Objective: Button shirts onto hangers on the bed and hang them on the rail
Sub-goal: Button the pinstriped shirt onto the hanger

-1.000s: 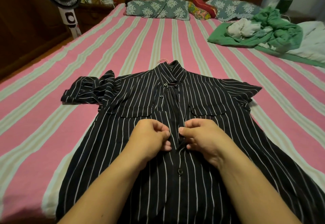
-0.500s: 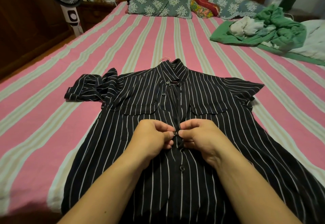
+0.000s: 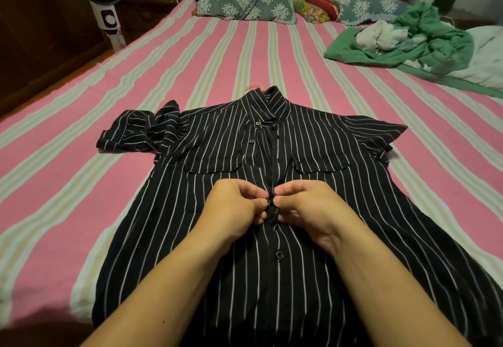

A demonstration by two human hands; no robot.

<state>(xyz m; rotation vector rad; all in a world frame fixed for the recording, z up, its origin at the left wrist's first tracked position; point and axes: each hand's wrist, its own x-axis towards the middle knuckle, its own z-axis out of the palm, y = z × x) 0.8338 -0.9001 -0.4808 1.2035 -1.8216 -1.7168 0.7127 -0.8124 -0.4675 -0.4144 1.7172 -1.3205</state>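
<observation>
A black shirt with thin white stripes lies face up on the pink striped bed, collar pointing away from me. A pink hanger hook peeks out above the collar. My left hand and my right hand meet at the shirt's front placket at chest height. Both pinch the placket edges around a small dark button between the thumbs. One fastened button shows below my hands; two open buttons sit near the collar.
A heap of green and white clothes lies at the far right of the bed. Patterned pillows line the headboard. A standing fan is beside the bed at the far left. No rail is in view.
My hands stayed on the same placket spot while the thumbs closed in on the button. The view shifted slightly.
</observation>
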